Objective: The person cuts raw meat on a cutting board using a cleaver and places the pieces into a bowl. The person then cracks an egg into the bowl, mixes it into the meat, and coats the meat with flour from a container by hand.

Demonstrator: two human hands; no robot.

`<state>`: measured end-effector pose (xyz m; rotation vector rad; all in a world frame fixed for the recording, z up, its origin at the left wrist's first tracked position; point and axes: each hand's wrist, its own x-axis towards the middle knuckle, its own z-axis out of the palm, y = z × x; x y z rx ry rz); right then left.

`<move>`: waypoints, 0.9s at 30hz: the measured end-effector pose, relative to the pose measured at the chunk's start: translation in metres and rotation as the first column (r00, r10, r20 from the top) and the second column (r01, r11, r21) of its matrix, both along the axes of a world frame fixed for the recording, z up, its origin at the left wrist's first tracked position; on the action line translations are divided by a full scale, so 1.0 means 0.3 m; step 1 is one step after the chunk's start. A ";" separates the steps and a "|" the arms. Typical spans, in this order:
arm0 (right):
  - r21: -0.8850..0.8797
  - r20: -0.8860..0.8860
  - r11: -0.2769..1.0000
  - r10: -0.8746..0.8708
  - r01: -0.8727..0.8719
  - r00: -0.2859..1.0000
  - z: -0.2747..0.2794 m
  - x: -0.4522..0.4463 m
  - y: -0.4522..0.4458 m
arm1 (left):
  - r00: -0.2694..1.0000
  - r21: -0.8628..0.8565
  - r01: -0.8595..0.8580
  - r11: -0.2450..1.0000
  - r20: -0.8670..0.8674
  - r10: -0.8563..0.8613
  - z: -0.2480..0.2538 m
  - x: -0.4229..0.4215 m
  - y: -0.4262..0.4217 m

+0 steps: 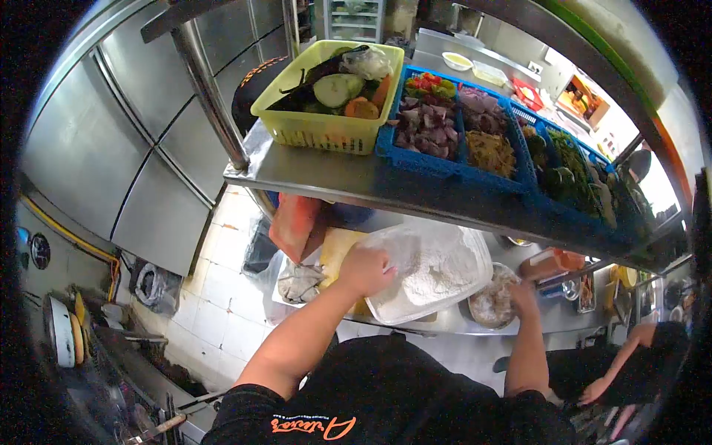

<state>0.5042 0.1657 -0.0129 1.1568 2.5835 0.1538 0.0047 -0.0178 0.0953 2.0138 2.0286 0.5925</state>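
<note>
A white plastic tub [461,291] of white, flour-like powder stands on the steel counter below the shelf. My left hand [367,271] is curled into a fist at the tub's left side; whatever its fingers hold, if anything, is hidden. To the right of the tub sits a round bowl [475,311] with pale, powder-coated pieces [492,300] in it. My right hand [523,298] reaches down to the right side of this bowl, its fingertips at the pieces and hard to make out.
Above the counter, a steel shelf [311,178] carries a yellow basket [322,137] of vegetables and blue crates [426,165] of chopped vegetables. A yellow board [337,248] and a crumpled cloth [300,284] lie left of the tub. Another person's arm [619,363] shows at right.
</note>
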 end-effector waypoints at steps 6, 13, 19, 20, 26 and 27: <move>-0.171 -0.285 0.930 -0.362 0.324 0.888 -0.091 -0.202 -0.172 | 1.000 -0.001 -0.001 1.000 0.031 0.001 0.012 0.000 0.004; -0.325 -0.594 0.764 -0.623 0.558 0.509 0.005 -0.190 -0.118 | 1.000 -0.012 0.022 1.000 -0.005 -0.023 -0.032 -0.005 0.012; -0.236 -0.308 0.932 -0.342 0.277 0.888 0.201 -0.187 -0.108 | 0.996 -0.193 -0.026 0.981 -0.085 0.010 0.024 0.024 0.010; -0.119 -0.239 0.980 -0.186 0.162 0.953 0.260 -0.238 -0.128 | 0.997 -0.204 -0.056 0.977 -0.059 0.045 0.028 0.027 0.016; -0.219 -0.273 0.688 -0.724 0.692 0.633 0.042 -0.376 -0.166 | 0.999 -0.018 0.002 1.000 -0.042 -0.003 0.009 0.022 0.023; -0.238 -0.349 0.683 -0.723 0.690 0.596 0.039 -0.372 -0.157 | 0.998 -0.006 0.008 1.000 -0.059 -0.008 0.018 0.023 0.019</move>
